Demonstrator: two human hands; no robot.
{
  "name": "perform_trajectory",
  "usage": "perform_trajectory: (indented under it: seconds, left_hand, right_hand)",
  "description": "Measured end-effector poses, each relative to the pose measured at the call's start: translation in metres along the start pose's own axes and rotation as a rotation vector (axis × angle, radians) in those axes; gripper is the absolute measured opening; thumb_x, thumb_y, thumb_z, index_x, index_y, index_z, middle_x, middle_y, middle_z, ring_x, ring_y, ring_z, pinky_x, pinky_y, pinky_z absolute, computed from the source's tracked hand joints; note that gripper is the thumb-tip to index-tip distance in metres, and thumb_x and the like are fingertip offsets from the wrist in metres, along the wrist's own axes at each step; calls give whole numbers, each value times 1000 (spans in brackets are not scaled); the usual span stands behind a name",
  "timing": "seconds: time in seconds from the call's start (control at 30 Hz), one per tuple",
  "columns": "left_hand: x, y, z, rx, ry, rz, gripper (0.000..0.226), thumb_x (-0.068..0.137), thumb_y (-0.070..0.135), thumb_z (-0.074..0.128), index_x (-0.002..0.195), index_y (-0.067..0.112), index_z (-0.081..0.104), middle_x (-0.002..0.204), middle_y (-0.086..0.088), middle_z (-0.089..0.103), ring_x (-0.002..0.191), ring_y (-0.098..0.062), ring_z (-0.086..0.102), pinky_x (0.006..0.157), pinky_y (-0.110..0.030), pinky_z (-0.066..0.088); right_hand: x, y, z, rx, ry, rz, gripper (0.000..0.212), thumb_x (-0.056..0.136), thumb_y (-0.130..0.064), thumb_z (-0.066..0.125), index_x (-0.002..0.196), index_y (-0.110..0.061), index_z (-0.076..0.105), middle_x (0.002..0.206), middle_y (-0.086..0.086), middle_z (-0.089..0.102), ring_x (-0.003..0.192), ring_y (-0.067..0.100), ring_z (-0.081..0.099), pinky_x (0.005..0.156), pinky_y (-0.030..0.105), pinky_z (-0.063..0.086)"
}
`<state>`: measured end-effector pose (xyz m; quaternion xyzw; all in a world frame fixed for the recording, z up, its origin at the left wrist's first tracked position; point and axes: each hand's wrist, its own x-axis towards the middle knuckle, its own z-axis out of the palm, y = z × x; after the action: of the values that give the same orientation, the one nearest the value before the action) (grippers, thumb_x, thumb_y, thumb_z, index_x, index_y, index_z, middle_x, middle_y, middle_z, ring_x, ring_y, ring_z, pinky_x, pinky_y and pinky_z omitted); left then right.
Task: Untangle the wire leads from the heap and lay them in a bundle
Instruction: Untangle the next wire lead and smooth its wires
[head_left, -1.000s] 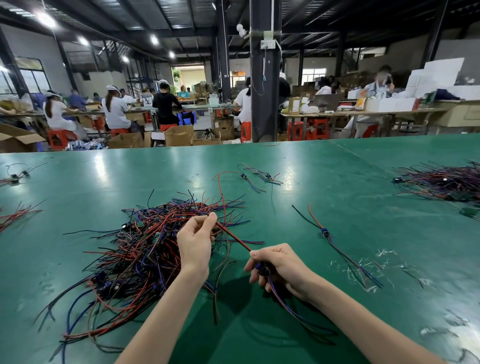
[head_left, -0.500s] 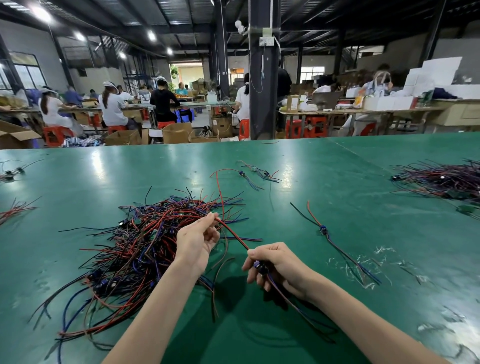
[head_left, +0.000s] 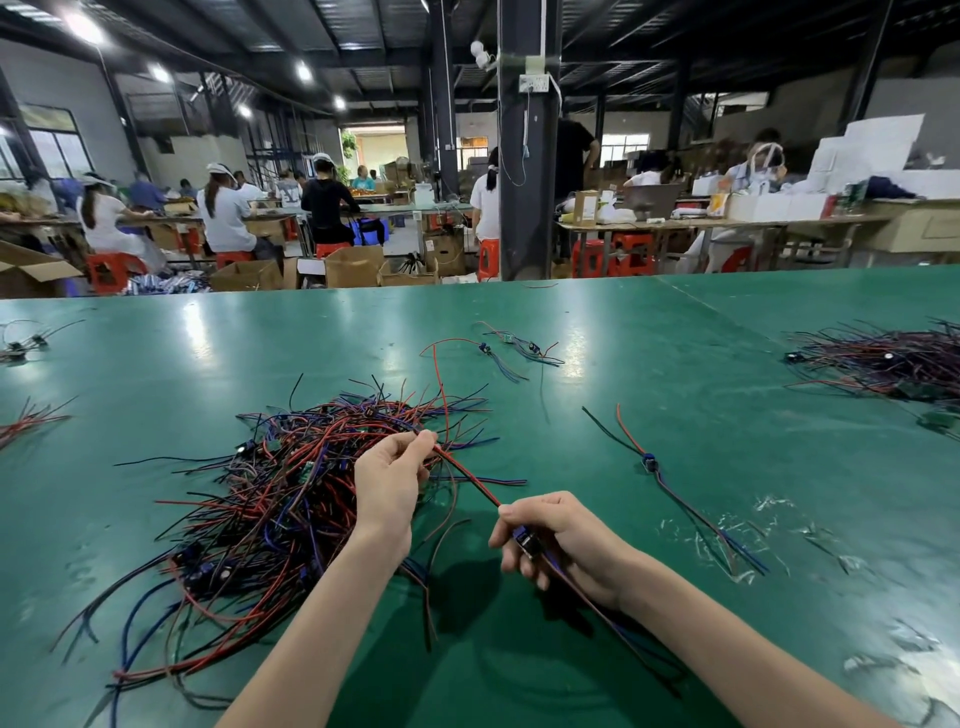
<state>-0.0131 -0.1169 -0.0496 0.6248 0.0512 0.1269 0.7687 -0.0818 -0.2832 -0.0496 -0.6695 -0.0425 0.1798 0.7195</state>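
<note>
A tangled heap of red, black and blue wire leads (head_left: 270, 499) lies on the green table (head_left: 649, 364), left of centre. My left hand (head_left: 389, 483) pinches a red and black lead (head_left: 467, 475) at the heap's right edge. My right hand (head_left: 561, 545) grips the same lead lower down, around its small blue component, and its tail runs under my right forearm. The lead is stretched taut between the two hands. One separated lead (head_left: 670, 483) lies alone to the right.
A second wire heap (head_left: 883, 364) sits at the far right. A few loose leads (head_left: 514, 351) lie beyond the main heap, others at the left edge (head_left: 26, 426). Clear plastic scraps (head_left: 753, 530) litter the right. People work at benches behind the table.
Both hands keep hold of the same lead. The left hand has shifted slightly along it near the heap; the lead stays taut.
</note>
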Motion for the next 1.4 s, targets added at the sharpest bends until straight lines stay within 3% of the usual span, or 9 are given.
perform_trajectory:
  seconds: [0.17, 0.33, 0.7, 0.9, 1.1, 1.27, 1.4]
  left_hand:
    - [-2, -5, -6, 381, -13, 323, 15, 89, 14, 65, 75, 9, 63, 64, 2, 57, 59, -4, 47, 58, -12, 41]
    - [-2, -6, -8, 522, -8, 496, 12, 87, 13, 66, 76, 9, 64, 67, 4, 61, 61, -3, 52, 59, -9, 41]
    - [-1, -9, -9, 589, -13, 545, 8, 86, 13, 68, 79, 10, 68, 67, 8, 62, 63, -3, 55, 62, -18, 44]
    - [-1, -9, -9, 578, -11, 533, 8, 84, 12, 70, 77, 11, 69, 65, 14, 61, 59, 2, 54, 59, -7, 40]
    - [-1, -10, -8, 539, -11, 474, 8, 84, 14, 70, 76, 12, 69, 64, 12, 61, 56, 3, 53, 58, -7, 39]
    - [-3, -12, -7, 576, -25, 523, 10, 85, 14, 70, 76, 16, 67, 63, 13, 60, 56, 2, 53, 57, -9, 41]
    - [-3, -11, -6, 436, -44, 390, 14, 86, 18, 69, 73, 22, 67, 69, 4, 68, 65, -8, 60, 64, -16, 47]
  right_hand:
    - [-1, 1, 2, -5, -17, -5, 32, 92, -14, 50, 65, -6, 67, 53, 8, 60, 36, 10, 49, 32, 16, 36]
    - [-1, 1, 2, -16, -25, -10, 32, 92, -14, 51, 66, -6, 67, 53, 8, 61, 36, 10, 49, 33, 16, 36]
    - [-2, -1, 1, -69, -102, 4, 30, 92, -13, 50, 69, -5, 67, 55, 9, 63, 38, 10, 52, 34, 17, 40]
    - [-5, -1, 1, -74, -130, 23, 30, 94, -14, 48, 71, -3, 64, 55, 8, 63, 39, 10, 53, 35, 17, 41]
    - [-6, -2, 1, -97, -155, 30, 29, 94, -14, 48, 72, -2, 64, 55, 8, 64, 39, 10, 54, 36, 17, 42]
    - [-7, -3, -1, -110, -196, 38, 29, 94, -13, 48, 73, -2, 64, 56, 8, 64, 40, 10, 54, 37, 17, 42]
    - [-7, -3, -1, -93, -177, 34, 29, 94, -13, 48, 72, -3, 65, 56, 8, 64, 40, 10, 54, 37, 17, 42]
